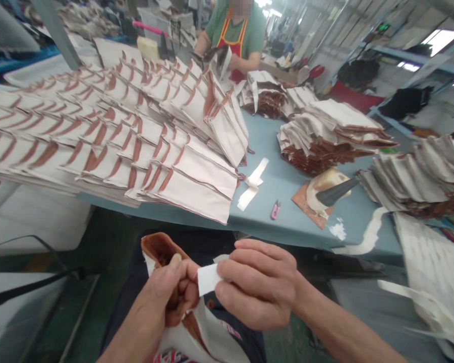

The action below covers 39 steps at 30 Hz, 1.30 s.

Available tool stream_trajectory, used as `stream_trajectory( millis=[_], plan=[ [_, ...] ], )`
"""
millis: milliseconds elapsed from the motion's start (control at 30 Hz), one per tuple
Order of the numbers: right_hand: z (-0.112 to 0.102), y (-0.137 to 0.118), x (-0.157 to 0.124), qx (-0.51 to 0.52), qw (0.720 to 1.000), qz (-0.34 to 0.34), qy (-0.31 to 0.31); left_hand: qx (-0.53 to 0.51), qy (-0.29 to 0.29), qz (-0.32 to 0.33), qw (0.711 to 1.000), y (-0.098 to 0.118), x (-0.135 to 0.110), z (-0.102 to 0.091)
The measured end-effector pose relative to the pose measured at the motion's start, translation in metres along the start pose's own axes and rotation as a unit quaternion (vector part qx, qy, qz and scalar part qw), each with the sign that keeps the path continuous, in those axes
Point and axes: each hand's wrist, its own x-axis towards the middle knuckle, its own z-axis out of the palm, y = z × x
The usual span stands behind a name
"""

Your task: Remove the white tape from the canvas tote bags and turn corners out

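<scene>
Low in the view, over my lap, my left hand (pixel 174 290) is closed on a cream cloth bag with brown leather trim (pixel 157 249), its fingers curled into the trim. My right hand (pixel 259 282) is closed too, pinching a small white paper strip (pixel 208 278) against the bag, right beside the left thumb. The lower part of the bag (pixel 208 338) hangs down between my forearms.
A blue-grey table (pixel 287 222) carries overlapping rows of finished bags (pixel 109 136), further stacks (pixel 329 136) at right, white strips (pixel 252 184), a pink thread snipper (pixel 275 209) and a brush on a brown pad (pixel 325 194). A person in a green shirt and red apron (pixel 236 38) works at the far side.
</scene>
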Motion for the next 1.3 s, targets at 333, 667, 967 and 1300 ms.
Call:
stream_trajectory(
  millis=[333,667,967,1300],
  plan=[
    [0.004,0.000,-0.012,0.012,0.999,-0.038,-0.022,0.051,0.009,-0.023,0.998,0.023,-0.011,0.017],
    [-0.002,0.004,-0.016,0.023,1.000,0.000,-0.017,0.062,-0.005,-0.015,0.998,0.023,-0.014,0.013],
    [0.015,-0.010,-0.023,0.284,0.930,0.223,0.070,0.125,0.024,0.019,0.992,0.030,-0.017,0.017],
    [0.027,0.000,-0.010,0.566,0.682,0.452,-0.098,0.302,-0.023,0.105,0.947,0.025,-0.016,-0.005]
  ],
)
